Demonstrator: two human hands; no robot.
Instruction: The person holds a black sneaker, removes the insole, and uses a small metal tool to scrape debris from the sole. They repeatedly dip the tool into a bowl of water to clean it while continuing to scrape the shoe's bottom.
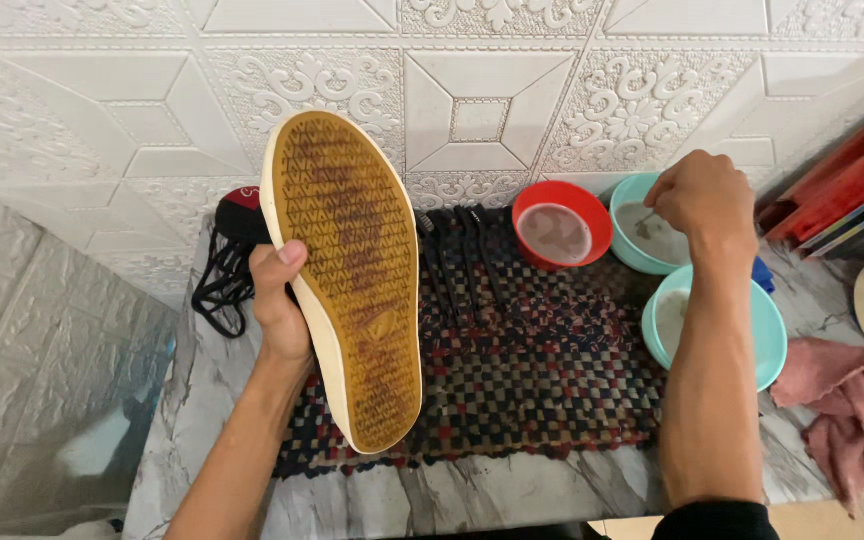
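On the woven checkered mat (512,370), at about nine o'clock, the left hand (277,300) grips a shoe (347,270) with its dirty sole turned up. The right hand (697,200), at two o'clock, is closed on a small tool dipped in a teal bowl (642,235); what tool, I cannot tell. I count three bowls: two teal, one red (560,225). The forearm passes over the nearer teal bowl (767,335) and could tip it, spilling liquid. One pink cloth (847,405) lies at four o'clock.
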